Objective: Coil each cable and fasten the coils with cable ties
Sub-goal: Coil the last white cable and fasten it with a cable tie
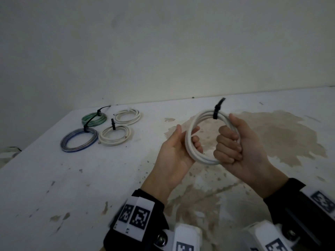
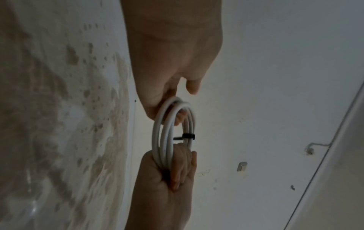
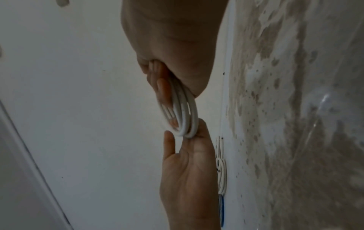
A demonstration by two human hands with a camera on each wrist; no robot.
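Note:
I hold a white cable coil point(image 1: 189, 142) upright above the table, between both hands. A black cable tie point(image 1: 216, 113) wraps its top, with the tail sticking up. My left hand point(image 1: 174, 151) cups the coil's left side, fingers curled through the ring and thumb up. My right hand point(image 1: 241, 147) grips the right side in a fist. In the left wrist view the coil point(image 2: 157, 132) shows edge-on with the tie point(image 2: 188, 136) just above my right hand point(image 2: 167, 179). The right wrist view shows the coil point(image 3: 185, 112) running from my right hand's fingers to my left hand point(image 3: 187, 171).
At the table's far left lie a green coil point(image 1: 93, 119) and a blue coil point(image 1: 78, 140), both with black ties. Beside them lie a tied white coil point(image 1: 115, 135) and another white coil point(image 1: 127, 116). The stained white table point(image 1: 72, 187) meets a wall behind.

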